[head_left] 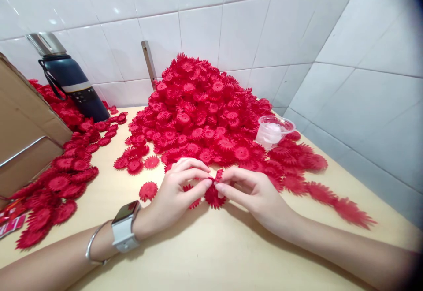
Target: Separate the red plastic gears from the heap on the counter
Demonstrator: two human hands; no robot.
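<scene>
Between thumb and fingertips, my left hand (185, 183) pinches the edge of a red fabric flower (214, 197) with a fringed rim. My right hand (256, 194) pinches the same flower from the other side, so the fingertips of both hands almost meet over it. Part of the flower is hidden behind my fingers. Another red flower piece (193, 195) shows under my left hand. A single loose flower (148, 191) lies on the table just left of my left hand. Behind both hands rises a large heap of red flowers (201, 110).
A clear plastic cup (274, 131) with something white inside stands at the heap's right. To the left are a dark blue bottle (77, 83), a cardboard box (26, 123) and more red flowers (59, 183). White tiled walls (244, 31) bound the pale table (198, 255).
</scene>
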